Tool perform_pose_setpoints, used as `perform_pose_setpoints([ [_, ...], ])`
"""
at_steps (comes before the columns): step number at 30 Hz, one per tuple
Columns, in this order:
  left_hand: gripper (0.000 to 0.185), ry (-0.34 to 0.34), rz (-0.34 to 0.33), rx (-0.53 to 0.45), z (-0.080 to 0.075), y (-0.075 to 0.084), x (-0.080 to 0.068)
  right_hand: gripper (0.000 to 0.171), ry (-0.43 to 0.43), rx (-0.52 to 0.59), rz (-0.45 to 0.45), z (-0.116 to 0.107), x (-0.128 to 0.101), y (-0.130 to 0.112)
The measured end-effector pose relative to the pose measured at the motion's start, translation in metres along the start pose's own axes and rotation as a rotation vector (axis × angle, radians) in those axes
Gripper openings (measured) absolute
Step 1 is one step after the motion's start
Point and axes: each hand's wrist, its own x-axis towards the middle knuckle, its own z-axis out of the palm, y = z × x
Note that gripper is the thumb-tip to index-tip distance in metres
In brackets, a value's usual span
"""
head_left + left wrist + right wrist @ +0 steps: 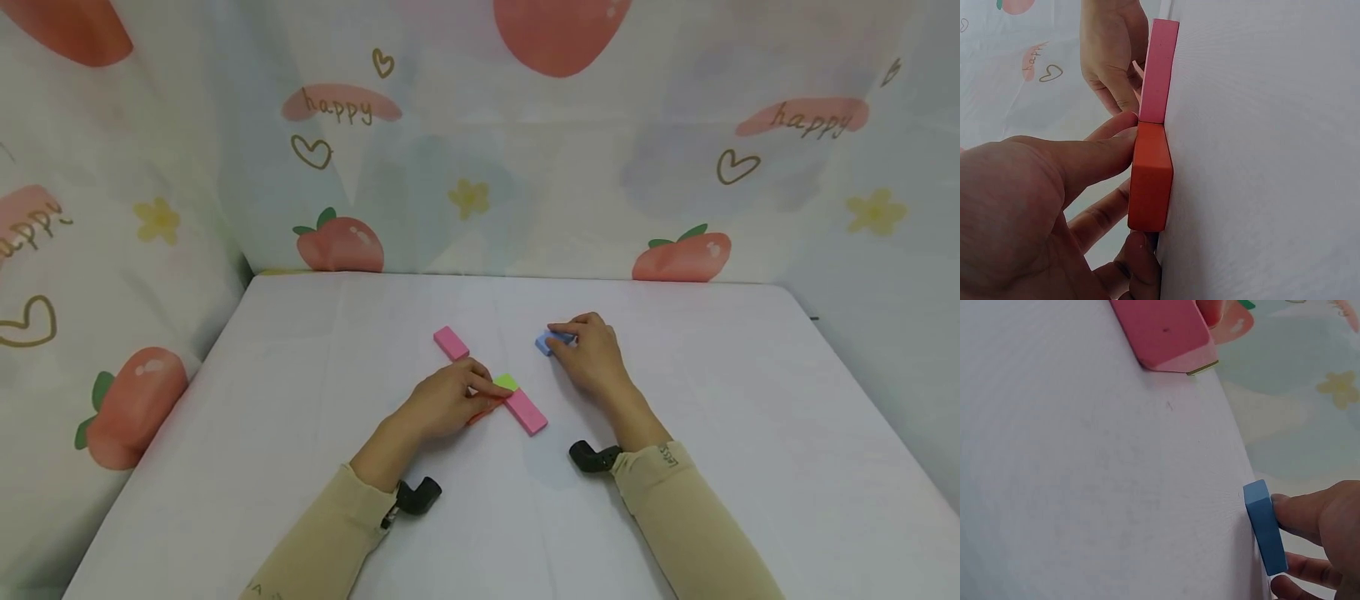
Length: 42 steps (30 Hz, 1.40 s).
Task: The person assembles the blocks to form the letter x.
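Note:
My left hand [450, 396] holds an orange block [1152, 178] flat on the table, thumb on top and other fingers along its far side. Its end meets a pink block [1161, 72], and a fingertip reaches that pink block's near corner in the head view. Behind these, a green block [506, 382] shows partly, its rest hidden by the hand. Over to the right, my right hand [592, 354] pinches a blue block [1265, 526] between thumb and fingers, low at the tabletop.
Another pink block [452, 342] lies just beyond the left hand. All stand on a white-covered table [337, 333], with a printed fabric backdrop [525, 167] along its back and left sides. Black wrist devices [592, 457] jut inward from both sleeves.

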Motion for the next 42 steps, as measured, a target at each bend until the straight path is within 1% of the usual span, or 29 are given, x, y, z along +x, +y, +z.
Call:
perform_pose_setpoints([
  [12, 0.024, -0.002, 0.027, 0.017, -0.0015, -0.0008, 0.0019, 0.032, -0.053, 0.020, 0.013, -0.0054, 0.0004, -0.0023],
  [19, 0.024, -0.008, 0.020, 0.014, 0.0012, -0.0027, 0.0019, 0.034, -0.100, 0.016, 0.038, -0.0066, -0.0015, -0.0039],
  [26, 0.023, -0.004, 0.030, 0.012, 0.0001, -0.0017, 0.0008, 0.033, -0.089, 0.020, 0.032, -0.0061, -0.0016, -0.0047],
  [32, 0.023, -0.009, 0.009, 0.008, 0.0007, -0.0023, 0.0001, 0.033, -0.099, 0.025, 0.038, -0.0047, -0.0025, -0.0047],
  [42, 0.023, -0.014, 0.016, 0.017, -0.0005, -0.0027, 0.0014, 0.032, -0.104, 0.019, 0.029, -0.0065, -0.0033, -0.0071],
])
